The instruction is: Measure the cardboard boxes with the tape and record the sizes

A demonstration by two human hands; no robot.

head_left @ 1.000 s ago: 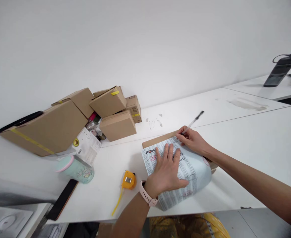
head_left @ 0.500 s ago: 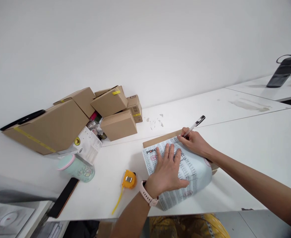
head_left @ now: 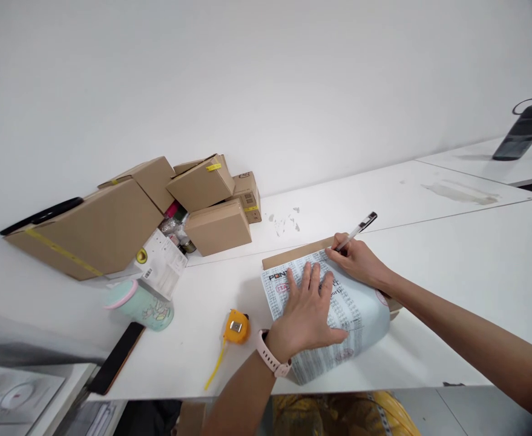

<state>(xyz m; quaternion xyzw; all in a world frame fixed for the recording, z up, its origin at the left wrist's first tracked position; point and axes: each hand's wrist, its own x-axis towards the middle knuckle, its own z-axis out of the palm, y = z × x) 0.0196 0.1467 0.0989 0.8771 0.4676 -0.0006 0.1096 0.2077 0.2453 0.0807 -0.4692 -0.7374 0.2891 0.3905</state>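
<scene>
My left hand [head_left: 308,309] lies flat with spread fingers on a printed pale-blue sheet of paper [head_left: 370,309], pressing it down. The sheet rests over a piece of brown cardboard [head_left: 293,252], whose far edge sticks out beyond the paper. At the paper's upper edge my right hand [head_left: 354,257] grips a clear pen with a black end [head_left: 359,227]; the pen's tip is hidden by my fingers. To the left of my left wrist sits an orange tape measure [head_left: 236,327], with a short length of yellow tape pulled out.
Several cardboard boxes [head_left: 218,227] are stacked by the wall at the back left. In front of them stand a white carton [head_left: 161,260] and a mint-green cup [head_left: 152,309]. A black phone-like slab [head_left: 117,358] lies at the table's left edge. A dark bottle [head_left: 522,133] stands far right.
The pen has tilted slightly, and my right fingers have shifted a little around it at the paper's edge. My left hand stays on the sheet. The view has moved slightly.
</scene>
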